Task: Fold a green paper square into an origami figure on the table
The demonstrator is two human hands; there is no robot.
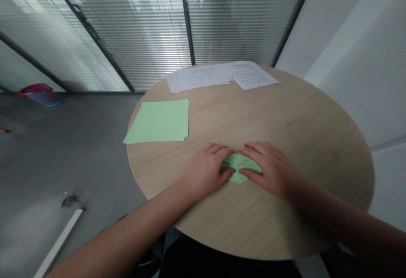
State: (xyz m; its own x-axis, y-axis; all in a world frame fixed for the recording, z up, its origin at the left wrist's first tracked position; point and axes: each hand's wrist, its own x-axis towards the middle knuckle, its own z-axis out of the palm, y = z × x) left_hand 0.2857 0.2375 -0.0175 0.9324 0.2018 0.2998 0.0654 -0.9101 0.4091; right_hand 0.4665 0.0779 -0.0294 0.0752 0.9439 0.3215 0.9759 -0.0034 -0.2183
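A folded piece of green paper (238,176) lies on the round wooden table (285,113), with crease lines and a pointed lower edge. My left hand (207,166) grips its left side, thumb at the lower edge and fingers along the top. On the opposite side my right hand (269,166) holds the paper the same way, thumb and fingers closed about it. Both thumb tips come near each other at the paper's middle. The outer ends of the paper are partly hidden by the hands.
A stack of green paper sheets (161,121) rests at the table's left edge. Printed white sheets (199,78) lie along the far edge. A red and blue plastic basket (42,95) stands on the grey floor. Glass partitions with blinds (152,28) rise behind the table.
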